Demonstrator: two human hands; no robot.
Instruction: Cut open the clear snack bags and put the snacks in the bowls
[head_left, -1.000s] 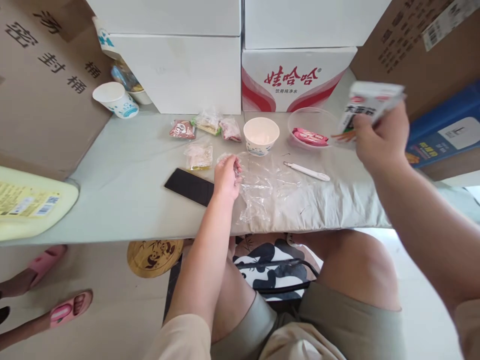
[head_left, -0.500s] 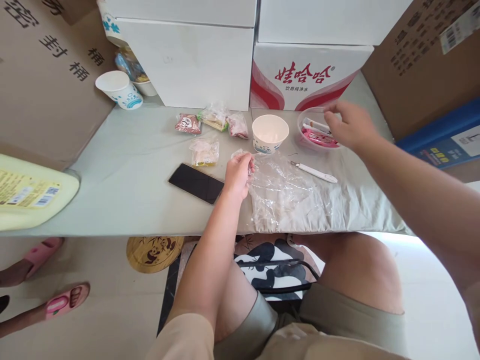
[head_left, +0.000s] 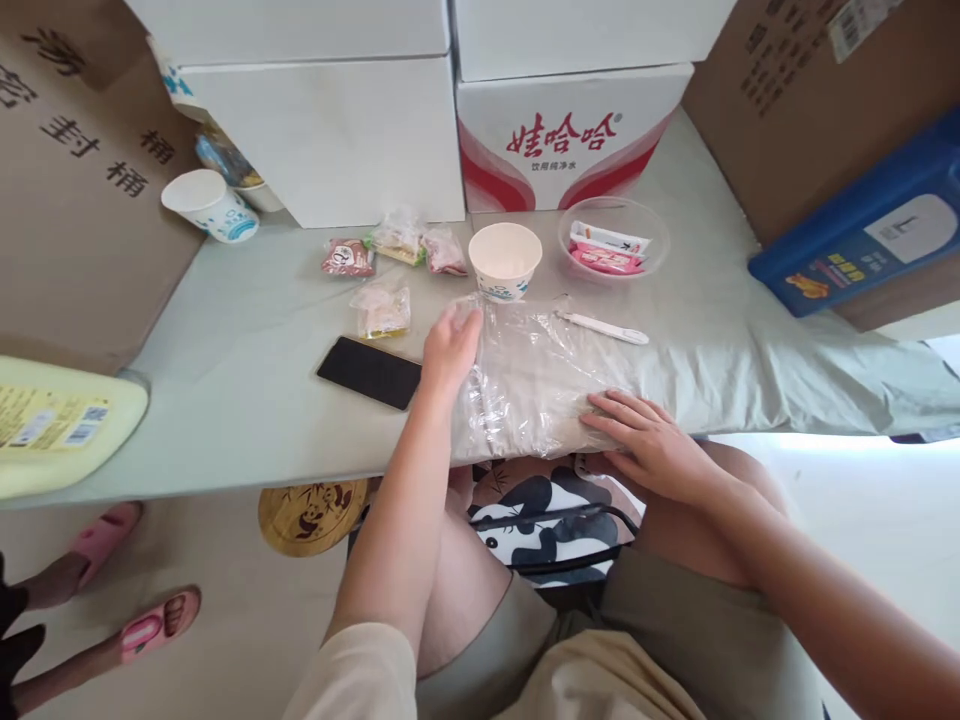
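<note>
A clear, crinkled plastic bag (head_left: 525, 370) lies spread over the front of the cloth-covered table. My left hand (head_left: 450, 348) is at its upper left corner, fingers curled on the film and slightly blurred. Flat on the bag's lower right side rests my right hand (head_left: 651, 438), fingers apart and holding nothing. Just above the bag stands a white paper bowl (head_left: 505, 255). A white-handled craft knife (head_left: 604, 327) lies beside the bag's upper right edge. To the left of my left hand is a black phone (head_left: 369, 373).
Several small wrapped packets (head_left: 384, 308) lie left of the bowl. A clear round tub (head_left: 656, 245) holds pink and white sachets. White cartons (head_left: 375, 140) line the back. A tipped paper cup (head_left: 210, 205), a yellow jug (head_left: 67, 430) and a blue jug (head_left: 847, 240) flank them.
My right hand has left the clear tub and come down onto the plastic bag. The bag lies flatter, my left hand still at its left corner. The view has shifted a little.
</note>
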